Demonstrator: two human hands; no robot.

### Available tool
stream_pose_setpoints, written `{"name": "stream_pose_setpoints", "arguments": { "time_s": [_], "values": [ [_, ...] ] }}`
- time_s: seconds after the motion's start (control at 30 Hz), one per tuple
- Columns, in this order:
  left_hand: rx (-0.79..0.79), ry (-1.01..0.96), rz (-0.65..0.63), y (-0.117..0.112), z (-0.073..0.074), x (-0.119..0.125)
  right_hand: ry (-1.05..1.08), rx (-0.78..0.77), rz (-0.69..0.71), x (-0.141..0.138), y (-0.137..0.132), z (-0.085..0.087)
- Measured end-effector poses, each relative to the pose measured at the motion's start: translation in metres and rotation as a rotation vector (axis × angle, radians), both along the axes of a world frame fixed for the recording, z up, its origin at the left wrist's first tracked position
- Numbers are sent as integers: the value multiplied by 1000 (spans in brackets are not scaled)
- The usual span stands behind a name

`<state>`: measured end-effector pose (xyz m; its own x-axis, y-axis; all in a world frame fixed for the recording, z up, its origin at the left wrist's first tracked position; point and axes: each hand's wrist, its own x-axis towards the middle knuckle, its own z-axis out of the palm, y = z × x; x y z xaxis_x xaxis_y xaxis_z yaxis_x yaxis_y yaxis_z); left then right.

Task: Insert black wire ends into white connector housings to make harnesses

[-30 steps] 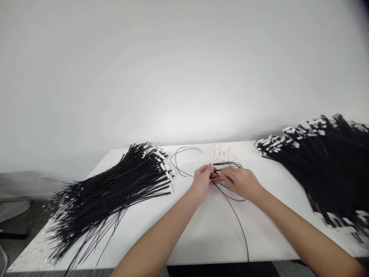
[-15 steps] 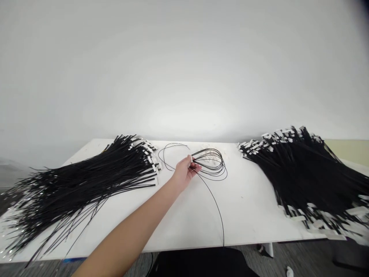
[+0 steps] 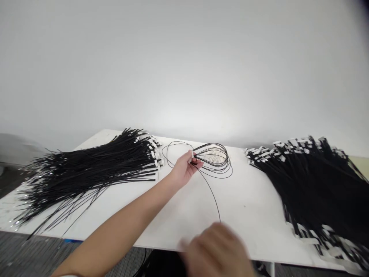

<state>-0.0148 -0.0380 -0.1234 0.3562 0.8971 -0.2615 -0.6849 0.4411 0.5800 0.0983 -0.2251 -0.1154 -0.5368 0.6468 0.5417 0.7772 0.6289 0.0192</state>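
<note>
Over the middle of the white table, my left hand is closed on a coil of thin black cable. A small white piece, perhaps a connector or tag, shows at its thumb. The loops fan out to the right of the fingers, and a looser loop lies on the left. One tail of the cable curves down toward my right hand, which is smeared by motion at the bottom. Its fingers look curled, but whether they grip the tail is hidden.
On the left lies a large bundle of black cables with white ends. Another big pile of black cables, with white pieces at both ends, covers the right side. Small pale bits lie behind the coil. A white wall rises behind the table.
My right hand has come into view from below, at the cable's tail. My left hand keeps its hold on the coil. The view has tilted slightly.
</note>
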Motion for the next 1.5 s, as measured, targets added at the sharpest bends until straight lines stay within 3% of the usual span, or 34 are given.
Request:
{"name": "stream_pose_setpoints", "arguments": {
  "time_s": [0.13, 0.23, 0.33, 0.43, 0.53, 0.6, 0.7, 0.83, 0.93, 1.23, 1.5],
  "values": [
    [-100, -30, -4, -10, 8, 4, -123, 119, -176, 46, 30, -4],
    [-140, -43, -19, -18, 13, 6, -215, 167, -73, 63, 45, -4],
    [-117, -25, -23, -24, 15, 7, -116, 200, 75, 60, 54, 5],
    [-36, 49, -2, -26, 16, 7, 260, 120, 125, 58, 69, 22],
    [39, 128, 1, -26, 15, 6, 970, -32, -81, 64, 97, 38],
    [65, 165, 9, -25, 14, 6, 1378, -194, -123, 71, 117, 43],
    [97, 209, 14, -23, 11, 6, 1721, -272, -80, 85, 138, 38],
    [134, 234, -13, -22, 7, 9, 1951, -349, -59, 106, 138, 27],
    [169, 231, -49, -23, 4, 11, 1966, -471, -104, 111, 127, 23],
    [339, 208, 21, -24, 6, 14, 1496, -744, -335, 68, 101, 15],
    [351, 205, -2, -23, 7, 14, 1312, -851, -339, 65, 96, 18]
  ]
}}
